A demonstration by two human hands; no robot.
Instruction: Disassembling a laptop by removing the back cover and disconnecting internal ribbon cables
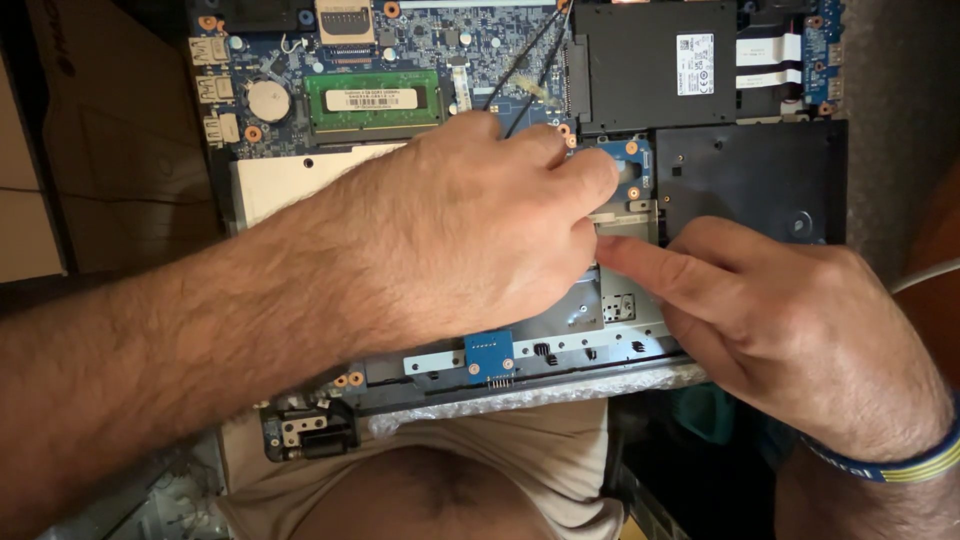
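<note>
I have an opened laptop [745, 175] on my lap, its bottom cover off and the blue mainboard [420, 50] showing at the far side. My left hand [470, 235] reaches across the middle, fingers bunched together with the tips pressed down on the small blue daughter board [632, 160], which sits just near of the black drive [655, 65] and beside the flat silver strip [625, 215]. Whether I pinch anything between those fingertips I cannot tell; my knuckles hide it. My right hand [790, 320] comes in from the near right, forefinger stretched out and touching the metal plate [620, 300] just near of the left fingertips, the other fingers curled loosely and holding nothing.

To do this well, I judge I should keep the pressure light and straight, steady the part with the right forefinger, and avoid dragging the thin black wires [520, 75] that run far-left of my fingers. A slip could bend the strip.
</note>
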